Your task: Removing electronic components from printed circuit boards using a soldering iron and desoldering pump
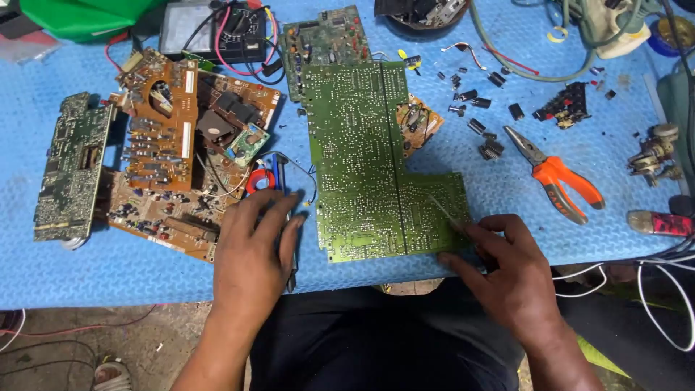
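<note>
A large green circuit board (362, 159) lies solder side up in the middle of the blue mat (565, 239). My right hand (499, 268) rests on the board's near right corner and pinches thin metal tweezers (443, 210), whose tip lies on the board. My left hand (253, 253) lies flat on the mat just left of the board, its fingers over a dark pen-shaped tool (286, 217) next to a small red ring-shaped part (259, 181).
Brown circuit boards (174, 166) and a dark green board (72, 166) lie at the left. A multimeter (217, 29) stands at the back. Orange-handled pliers (557, 177), several loose black components (478, 108) and a red-handled tool (659, 223) lie at the right. White wires (651, 282) hang off the edge.
</note>
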